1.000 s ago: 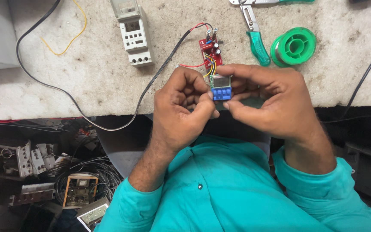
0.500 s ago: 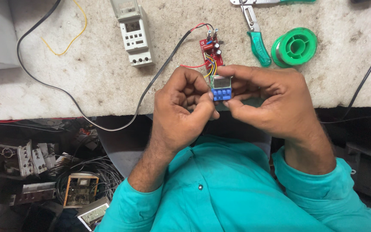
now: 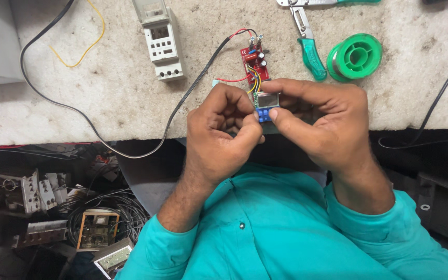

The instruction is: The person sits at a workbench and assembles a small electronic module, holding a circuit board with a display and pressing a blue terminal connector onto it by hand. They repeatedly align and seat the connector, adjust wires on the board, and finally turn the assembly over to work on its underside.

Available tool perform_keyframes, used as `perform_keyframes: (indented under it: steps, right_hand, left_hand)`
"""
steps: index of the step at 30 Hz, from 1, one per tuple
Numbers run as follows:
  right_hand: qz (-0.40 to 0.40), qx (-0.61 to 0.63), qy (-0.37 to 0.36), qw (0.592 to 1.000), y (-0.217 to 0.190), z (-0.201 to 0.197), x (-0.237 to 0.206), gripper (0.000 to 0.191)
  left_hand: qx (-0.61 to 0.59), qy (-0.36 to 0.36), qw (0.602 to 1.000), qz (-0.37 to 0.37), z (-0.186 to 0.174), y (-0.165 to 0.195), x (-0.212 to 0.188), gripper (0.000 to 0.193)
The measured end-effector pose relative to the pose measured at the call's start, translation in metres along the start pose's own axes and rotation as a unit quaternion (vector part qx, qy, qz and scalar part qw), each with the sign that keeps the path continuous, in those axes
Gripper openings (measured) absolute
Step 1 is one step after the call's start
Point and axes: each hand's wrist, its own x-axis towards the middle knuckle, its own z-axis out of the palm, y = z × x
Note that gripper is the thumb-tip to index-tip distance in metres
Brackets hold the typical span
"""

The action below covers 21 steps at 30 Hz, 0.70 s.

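Rough, speckled grey stone makes up the tabletop (image 3: 105,88), pitted and stained, its front edge running straight across just behind my hands. Below that edge, on my left, I see a dark shelf of tangled wire and old metal parts (image 3: 63,207). A long black cable (image 3: 94,124) loops across the stone and over the edge. Behind it lies a boxy cream plastic timer module (image 3: 161,42) with small buttons. To the right rest a round green plastic solder spool (image 3: 355,56) and green-handled steel pliers (image 3: 307,41), well apart from my hands, with open stone between. A small red circuit board (image 3: 255,65) with dark cylindrical capacitors lies flat just beyond my fingers, joined by thin coloured wires to the small display module with blue terminal blocks (image 3: 265,106). I hold that module over the tabletop's front edge: my right hand (image 3: 327,129) has its grip clamped on it between thumb and forefinger, and my left hand (image 3: 219,129) is curled with its fingertips pinched against the module's left side.
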Motion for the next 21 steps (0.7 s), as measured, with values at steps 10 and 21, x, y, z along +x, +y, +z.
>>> perform_keyframes:
  steps: [10,21]
  right_hand:
    - [0.028,0.024,-0.010,0.999,-0.0053,-0.0006,0.0040,0.032]
    - [0.036,0.031,-0.002,0.999,-0.0038,0.0001,0.0033,0.032]
  left_hand:
    - [0.001,0.000,1.000,-0.004,0.0003,0.0011,0.0009,0.010]
    - [0.007,-0.006,1.000,0.003,-0.0002,0.0028,0.0015,0.010]
